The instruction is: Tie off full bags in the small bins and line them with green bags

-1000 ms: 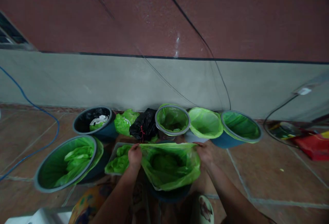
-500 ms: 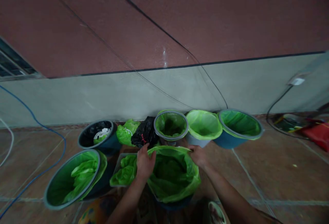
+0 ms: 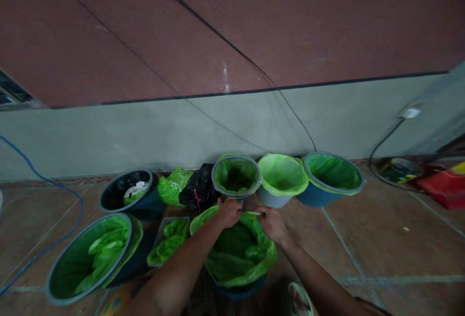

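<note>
Right now the step in hand looks like fitting a green bag (image 3: 236, 253) into the bin (image 3: 240, 289) nearest the person, with the far edge of the bag's mouth being worked. That bin sits on the tiled floor (image 3: 381, 248) at about six o'clock in the view, mostly hidden under the bag; only a dark blue strip of its wall shows below the plastic. The bag is thin, glossy, bright green, crumpled inside and draped loosely over the rim.

Both hands meet at the bag's twelve o'clock edge. The left hand (image 3: 228, 212) is curled, pinching the plastic there; the right hand (image 3: 272, 224) grips the same edge just beside it, at about one o'clock. I judge the next move calls for spreading that edge evenly and pulling it down over the rim without tearing the film.
</note>
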Demonstrator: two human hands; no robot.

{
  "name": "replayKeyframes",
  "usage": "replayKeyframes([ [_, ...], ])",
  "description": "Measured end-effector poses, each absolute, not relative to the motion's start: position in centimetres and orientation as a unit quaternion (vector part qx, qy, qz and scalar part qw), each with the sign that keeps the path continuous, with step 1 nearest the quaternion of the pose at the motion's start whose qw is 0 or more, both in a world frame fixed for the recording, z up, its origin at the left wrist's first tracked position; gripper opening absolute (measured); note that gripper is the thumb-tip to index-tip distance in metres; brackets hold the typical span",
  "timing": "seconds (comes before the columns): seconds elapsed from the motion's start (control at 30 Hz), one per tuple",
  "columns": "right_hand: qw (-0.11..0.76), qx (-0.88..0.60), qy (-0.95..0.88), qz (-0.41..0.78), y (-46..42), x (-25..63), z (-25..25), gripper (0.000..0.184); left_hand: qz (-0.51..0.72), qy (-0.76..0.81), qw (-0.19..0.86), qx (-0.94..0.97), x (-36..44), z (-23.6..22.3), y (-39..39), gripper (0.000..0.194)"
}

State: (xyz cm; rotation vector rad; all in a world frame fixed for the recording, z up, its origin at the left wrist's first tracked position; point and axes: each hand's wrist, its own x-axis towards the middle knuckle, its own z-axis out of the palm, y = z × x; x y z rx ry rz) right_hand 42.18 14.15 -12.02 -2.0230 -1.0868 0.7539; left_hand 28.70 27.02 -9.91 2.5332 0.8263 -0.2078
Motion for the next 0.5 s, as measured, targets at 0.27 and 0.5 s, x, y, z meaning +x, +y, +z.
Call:
replayKeyframes([
  [0.27,0.344,-0.785,-0.418,0.3,14.4,41.8,-12.0,0.031,-0.044,0.335,0.282,0.898,28.7,-10.3,27.0,0.037],
  [0.5,0.348,-0.789,-0.413,0.291,14.2,41.9,-12.4,0.029,-0.066,0.287,0.243,0.924,28.8,-10.8,26.8,0.029],
])
